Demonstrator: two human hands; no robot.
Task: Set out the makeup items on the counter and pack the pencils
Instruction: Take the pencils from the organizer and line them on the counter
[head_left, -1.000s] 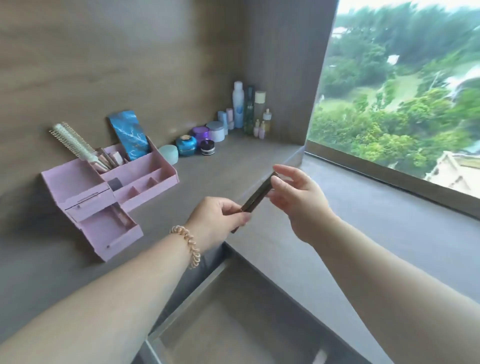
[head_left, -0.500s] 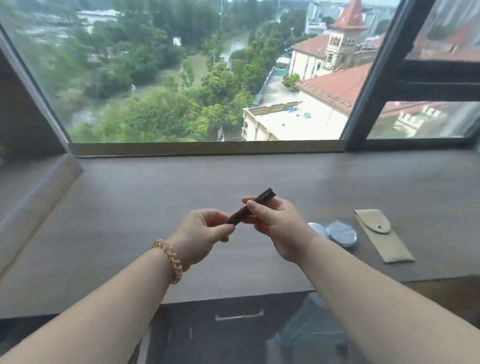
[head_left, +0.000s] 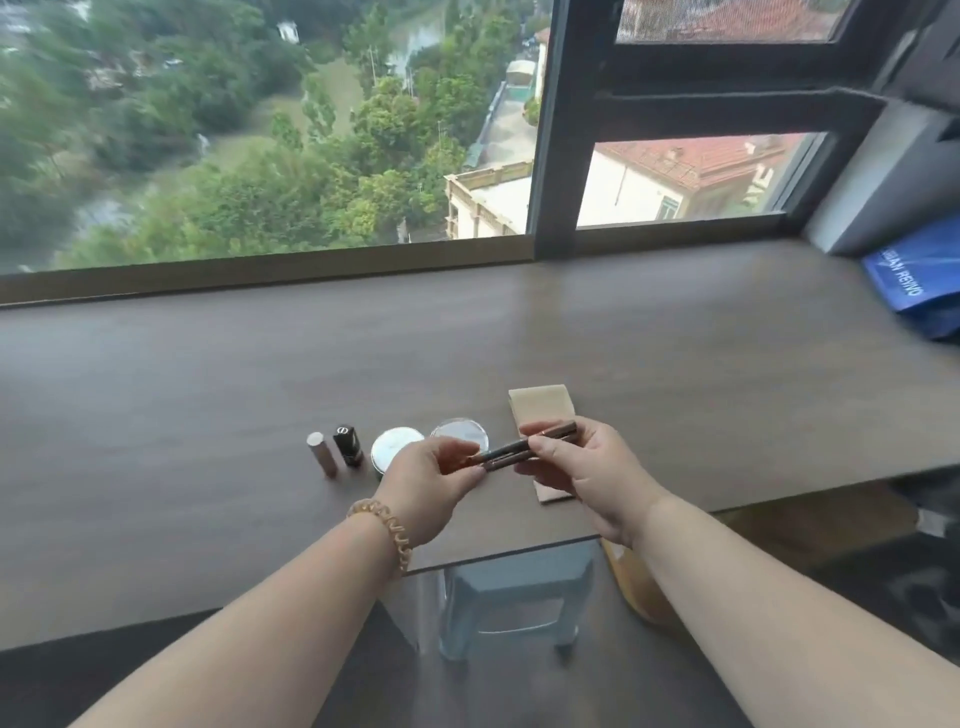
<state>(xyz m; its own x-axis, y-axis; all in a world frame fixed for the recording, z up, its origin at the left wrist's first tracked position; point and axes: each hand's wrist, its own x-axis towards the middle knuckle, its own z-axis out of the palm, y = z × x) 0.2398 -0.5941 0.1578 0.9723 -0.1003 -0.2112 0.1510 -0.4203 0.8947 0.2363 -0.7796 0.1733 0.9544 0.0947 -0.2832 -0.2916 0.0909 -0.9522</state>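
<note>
the counter runs wide under the window, mostly bare, with a blue bag off at its far right end and a stool tucked below the near edge. both my hands hang over the middle of it. my left hand pinches the near end of the brown pencils between thumb and fingertips; my right hand pinches the far end the same way, so they sit level, above the counter and touching nothing else. it looks like two slim sticks held side by side, though i cannot be sure of the count. under my right hand lies the tan pouch, flat, its mouth hidden from me. i judge the setting-out is largely done and packing is the step in hand. next i need one hand free to open the pouch, then slide the pencils in lengthwise. two round compacts lie just beside my left hand, and a black lipstick and pale tube stand upright further left, easy to knock.
</note>
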